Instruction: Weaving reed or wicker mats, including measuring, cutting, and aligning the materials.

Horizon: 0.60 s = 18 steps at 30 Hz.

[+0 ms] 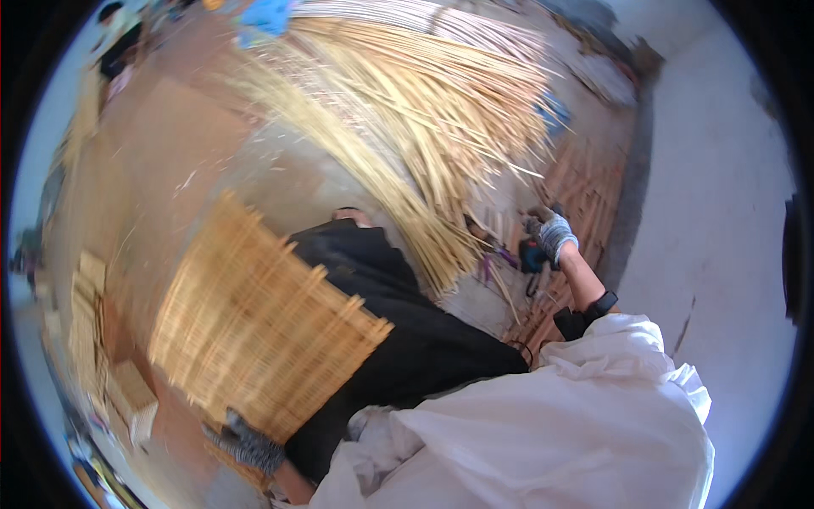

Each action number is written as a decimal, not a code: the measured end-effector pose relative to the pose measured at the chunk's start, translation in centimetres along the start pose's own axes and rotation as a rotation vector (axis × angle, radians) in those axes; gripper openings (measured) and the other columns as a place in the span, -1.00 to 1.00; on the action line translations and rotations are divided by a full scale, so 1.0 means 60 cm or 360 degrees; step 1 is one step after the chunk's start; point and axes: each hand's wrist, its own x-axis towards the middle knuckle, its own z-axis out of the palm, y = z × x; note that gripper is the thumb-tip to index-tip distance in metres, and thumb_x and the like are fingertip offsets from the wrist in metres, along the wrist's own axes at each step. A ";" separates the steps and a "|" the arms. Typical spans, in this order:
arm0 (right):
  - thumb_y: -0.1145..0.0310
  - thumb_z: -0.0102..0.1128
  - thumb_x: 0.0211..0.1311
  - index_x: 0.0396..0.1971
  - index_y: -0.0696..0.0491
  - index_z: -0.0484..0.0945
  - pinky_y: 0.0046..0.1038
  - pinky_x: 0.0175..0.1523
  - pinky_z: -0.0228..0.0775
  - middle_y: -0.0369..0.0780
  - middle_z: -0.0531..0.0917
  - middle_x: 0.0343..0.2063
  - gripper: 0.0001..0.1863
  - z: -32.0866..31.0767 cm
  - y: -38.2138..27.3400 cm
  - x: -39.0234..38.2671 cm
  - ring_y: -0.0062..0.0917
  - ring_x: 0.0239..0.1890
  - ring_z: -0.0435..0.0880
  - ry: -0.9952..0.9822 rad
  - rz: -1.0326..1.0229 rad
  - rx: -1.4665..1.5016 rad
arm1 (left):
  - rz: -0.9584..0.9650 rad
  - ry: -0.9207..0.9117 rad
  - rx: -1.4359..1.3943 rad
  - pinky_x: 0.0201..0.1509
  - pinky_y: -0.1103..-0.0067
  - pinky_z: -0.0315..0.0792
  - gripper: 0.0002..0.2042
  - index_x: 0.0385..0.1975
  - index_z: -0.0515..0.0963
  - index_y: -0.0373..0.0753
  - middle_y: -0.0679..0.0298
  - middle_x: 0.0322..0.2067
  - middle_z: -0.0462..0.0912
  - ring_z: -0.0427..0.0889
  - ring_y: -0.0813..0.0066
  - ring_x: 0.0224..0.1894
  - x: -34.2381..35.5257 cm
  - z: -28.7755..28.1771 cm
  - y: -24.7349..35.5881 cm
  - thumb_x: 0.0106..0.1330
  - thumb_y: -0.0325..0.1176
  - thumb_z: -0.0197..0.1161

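Observation:
A woven panel of flat bamboo strips (267, 318) lies tilted across my lap, with uneven strip ends along its upper right edge. My left hand (246, 443), in a grey knitted glove, is closed on the panel's lower edge, thumb on top; some fingers are hidden. Out to the right stretches my right hand (553, 233) in a light grey glove with darker fingertips. Its fingers are apart and slightly bent, and no held thing shows. Close beneath it on the floor is a dark blue and black tool (532, 256). Purple-handled tools (496, 263) lie to its left.
A large spread of split bamboo strips (424, 102) covers the floor ahead. Reddish-brown strips (585, 195) lie along the white wall (721, 212) at right. Stacked woven pieces (89, 314) and a box-shaped item (131, 394) stand at left. Another person (123, 47) is far left, blurred.

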 end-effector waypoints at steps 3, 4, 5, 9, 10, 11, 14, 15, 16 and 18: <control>0.23 0.01 0.04 -0.20 0.11 0.47 -0.29 -0.12 0.35 -0.01 0.55 -0.28 -0.65 0.024 0.187 -0.016 -0.18 -0.18 0.52 0.0148 0.0450 -0.0552 | 0.0177 -0.0070 0.0232 0.09 0.50 0.24 -0.46 0.07 0.20 -0.39 0.03 0.05 0.29 0.31 0.28 0.04 0.007 0.001 -0.016 0.20 -0.15 0.09; 0.23 0.03 0.02 -0.21 0.10 0.48 -0.30 -0.10 0.35 -0.02 0.54 -0.26 -0.65 0.055 0.368 -0.015 -0.19 -0.17 0.52 -0.0135 0.0327 -0.0837 | 0.0287 -0.0108 0.0243 0.07 0.51 0.24 -0.47 0.04 0.25 -0.39 0.04 0.01 0.34 0.33 0.32 0.01 0.001 0.019 -0.017 0.22 -0.09 0.04; 0.23 0.05 0.00 -0.21 0.08 0.49 -0.31 -0.09 0.34 -0.03 0.54 -0.24 -0.65 0.070 0.537 -0.020 -0.19 -0.16 0.52 -0.0387 0.0161 -0.1099 | 0.0277 -0.0197 0.0204 0.07 0.51 0.24 -0.47 0.04 0.25 -0.39 0.04 0.01 0.34 0.33 0.32 0.01 -0.005 0.034 -0.013 0.22 -0.09 0.04; 0.21 0.01 0.00 -0.19 0.04 0.53 -0.32 -0.07 0.35 -0.10 0.54 -0.19 -0.64 0.200 0.417 -0.096 -0.22 -0.15 0.52 -0.1095 0.0550 -0.0929 | 0.0201 -0.0111 0.0540 0.11 0.49 0.19 -0.48 0.06 0.22 -0.40 0.04 0.02 0.32 0.31 0.29 0.04 0.006 -0.019 0.007 0.20 -0.17 0.08; 0.19 0.00 0.02 -0.18 0.05 0.52 -0.32 -0.06 0.35 -0.10 0.53 -0.17 -0.62 0.211 0.401 -0.093 -0.22 -0.13 0.51 -0.1375 0.0266 -0.1170 | 0.0232 -0.0100 0.0582 0.11 0.49 0.19 -0.48 0.06 0.22 -0.40 0.04 0.02 0.32 0.31 0.29 0.04 0.006 -0.017 0.015 0.20 -0.17 0.08; 0.18 -0.02 0.03 -0.16 0.06 0.51 -0.32 -0.05 0.34 -0.10 0.52 -0.15 -0.61 0.213 0.357 -0.091 -0.21 -0.12 0.50 -0.1653 -0.0052 -0.1399 | 0.0265 -0.0071 0.0632 0.11 0.49 0.19 -0.48 0.06 0.22 -0.40 0.04 0.02 0.32 0.31 0.29 0.04 0.011 -0.024 0.018 0.20 -0.17 0.08; 0.22 0.02 -0.03 -0.20 0.00 0.52 -0.29 -0.11 0.38 -0.10 0.57 -0.25 -0.65 0.297 0.501 -0.106 -0.23 -0.20 0.55 -0.1775 -0.0260 -0.1430 | 0.0316 -0.0088 0.0686 0.11 0.49 0.19 -0.49 0.06 0.22 -0.40 0.04 0.02 0.32 0.30 0.29 0.04 0.014 0.009 0.027 0.20 -0.18 0.08; 0.22 0.02 -0.03 -0.20 0.00 0.52 -0.29 -0.11 0.38 -0.10 0.57 -0.25 -0.65 0.306 0.513 -0.108 -0.23 -0.20 0.55 -0.1778 -0.0253 -0.1414 | 0.0326 -0.0093 0.0708 0.11 0.49 0.19 -0.49 0.06 0.22 -0.40 0.04 0.02 0.32 0.30 0.28 0.04 0.016 0.014 0.030 0.20 -0.18 0.08; 0.20 0.00 0.00 -0.18 0.02 0.52 -0.30 -0.07 0.36 -0.10 0.54 -0.19 -0.63 0.316 0.527 -0.115 -0.22 -0.15 0.52 -0.1459 0.0126 -0.1123 | 0.0339 -0.0097 0.0725 0.11 0.49 0.19 -0.49 0.06 0.22 -0.40 0.04 0.02 0.32 0.30 0.28 0.04 0.017 0.025 0.028 0.20 -0.18 0.08; 0.17 -0.01 0.04 -0.17 0.05 0.52 -0.31 -0.04 0.34 -0.10 0.51 -0.13 -0.61 0.310 0.497 -0.148 -0.21 -0.09 0.49 -0.1176 0.0496 -0.0797 | 0.0367 -0.0090 0.0781 0.11 0.49 0.19 -0.49 0.06 0.22 -0.40 0.04 0.02 0.32 0.30 0.28 0.04 0.018 0.030 0.031 0.20 -0.18 0.08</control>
